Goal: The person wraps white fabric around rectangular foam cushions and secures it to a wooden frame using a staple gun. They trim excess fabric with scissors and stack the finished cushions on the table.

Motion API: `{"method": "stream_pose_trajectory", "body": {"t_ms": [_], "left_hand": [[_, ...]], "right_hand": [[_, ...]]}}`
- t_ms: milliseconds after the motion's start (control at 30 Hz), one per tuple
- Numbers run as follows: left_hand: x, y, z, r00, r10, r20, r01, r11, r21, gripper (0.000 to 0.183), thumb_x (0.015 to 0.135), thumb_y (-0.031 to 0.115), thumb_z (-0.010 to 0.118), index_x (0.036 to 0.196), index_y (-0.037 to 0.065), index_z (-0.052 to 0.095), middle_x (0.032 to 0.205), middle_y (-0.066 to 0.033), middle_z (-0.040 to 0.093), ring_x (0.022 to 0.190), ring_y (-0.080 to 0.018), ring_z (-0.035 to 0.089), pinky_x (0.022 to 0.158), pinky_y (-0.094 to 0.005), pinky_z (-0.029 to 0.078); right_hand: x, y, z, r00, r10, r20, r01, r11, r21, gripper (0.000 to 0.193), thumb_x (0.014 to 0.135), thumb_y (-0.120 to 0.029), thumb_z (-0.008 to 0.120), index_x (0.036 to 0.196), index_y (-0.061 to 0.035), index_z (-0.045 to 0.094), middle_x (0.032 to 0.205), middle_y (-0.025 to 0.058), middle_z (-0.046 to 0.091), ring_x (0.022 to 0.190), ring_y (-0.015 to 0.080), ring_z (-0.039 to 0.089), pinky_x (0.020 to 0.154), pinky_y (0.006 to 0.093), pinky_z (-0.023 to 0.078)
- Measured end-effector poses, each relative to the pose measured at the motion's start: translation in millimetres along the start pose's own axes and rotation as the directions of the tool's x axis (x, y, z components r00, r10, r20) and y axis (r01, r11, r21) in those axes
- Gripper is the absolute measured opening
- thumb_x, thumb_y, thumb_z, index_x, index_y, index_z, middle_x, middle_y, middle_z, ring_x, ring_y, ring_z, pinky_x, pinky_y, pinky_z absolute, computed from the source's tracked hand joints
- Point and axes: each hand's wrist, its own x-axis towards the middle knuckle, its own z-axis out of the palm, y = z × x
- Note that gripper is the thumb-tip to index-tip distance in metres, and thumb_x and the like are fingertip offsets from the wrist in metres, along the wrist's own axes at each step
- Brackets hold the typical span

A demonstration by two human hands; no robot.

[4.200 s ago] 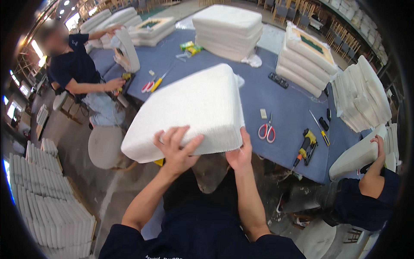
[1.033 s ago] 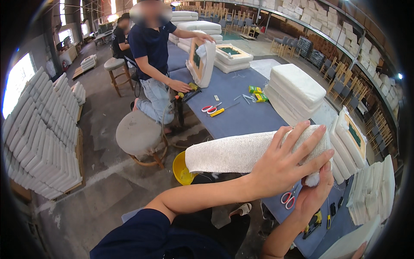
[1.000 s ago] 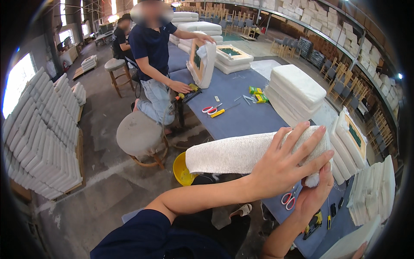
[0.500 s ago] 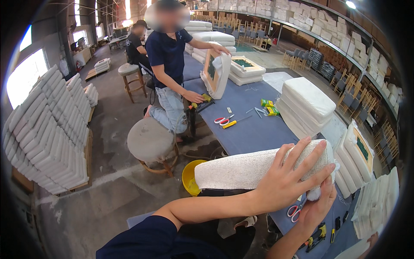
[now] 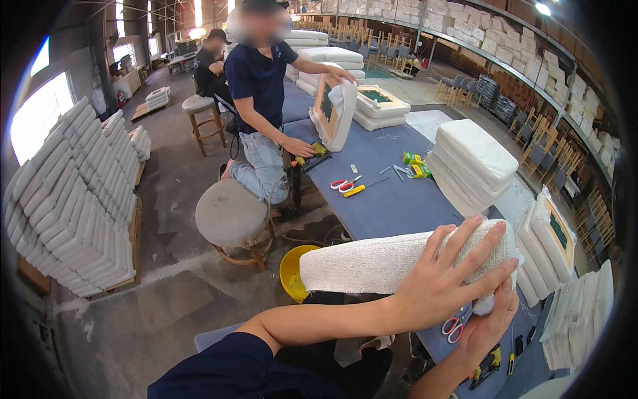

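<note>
A white fabric-covered seat cushion (image 5: 362, 263) stands on edge in front of me, its narrow side facing up. My left hand (image 5: 448, 266) lies over its right end with the fingers spread and stretched across the cloth. At the lower corner of that end, my right hand (image 5: 488, 326) is closed on the cushion, where a tuft of white wadding (image 5: 484, 304) bulges out. The right fingertips are partly hidden. Below it on the blue-grey table (image 5: 392, 213) are red-handled scissors (image 5: 454, 329) and a yellow-and-black staple gun (image 5: 488, 367).
Across the table a co-worker (image 5: 262, 80) holds a cushion (image 5: 332, 113) upright, one hand at another staple gun (image 5: 312, 156). Stacked cushions (image 5: 472, 159) stand at the right. More scissors (image 5: 344, 185) and a yellow-handled screwdriver (image 5: 355, 191) lie mid-table. A yellow bucket (image 5: 290, 272) and a stool (image 5: 232, 213) are left.
My hands and the cushion have shifted very slightly, with the grip much the same. The co-worker stays nearly still.
</note>
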Motion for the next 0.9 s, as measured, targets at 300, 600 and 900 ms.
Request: {"method": "stream_pose_trajectory", "body": {"t_ms": [300,600,900], "left_hand": [[2,2,-1,1.000,-0.002,-0.001,0.002,1.000,0.012,0.049,0.101,0.021,0.068,0.148,0.031,0.066,0.167,-0.0146,0.049,0.144,-0.0433,0.052,0.104,-0.0561,0.050],[0,5,2,1.000,0.008,-0.004,-0.008,1.000,0.015,0.050,0.099,0.021,0.069,0.148,0.031,0.066,0.166,-0.0148,0.050,0.144,-0.0435,0.052,0.104,-0.0569,0.050],[2,9,7,0.995,-0.093,-0.021,0.093,0.996,-0.002,0.061,0.097,0.019,0.070,0.157,0.022,0.060,0.166,-0.0249,0.046,0.141,-0.0419,0.053,0.106,-0.0516,0.046]], "right_hand": [[0,1,-1,1.000,0.004,-0.030,-0.004,1.000,-0.006,0.039,0.113,-0.027,0.061,0.125,0.0088,0.070,0.120,0.0128,0.075,0.106,0.0136,0.070,0.089,0.0297,0.053],[-2,-1,-14,0.993,0.002,0.115,0.006,0.997,-0.076,0.049,0.115,-0.031,0.053,0.142,0.0102,0.061,0.138,0.0161,0.069,0.123,0.0207,0.068,0.102,0.0359,0.055],[-6,9,-12,1.000,0.020,0.022,-0.017,0.991,-0.133,0.054,0.115,-0.033,0.054,0.146,0.0110,0.057,0.136,0.0151,0.068,0.122,0.0200,0.067,0.103,0.0375,0.053]]}}
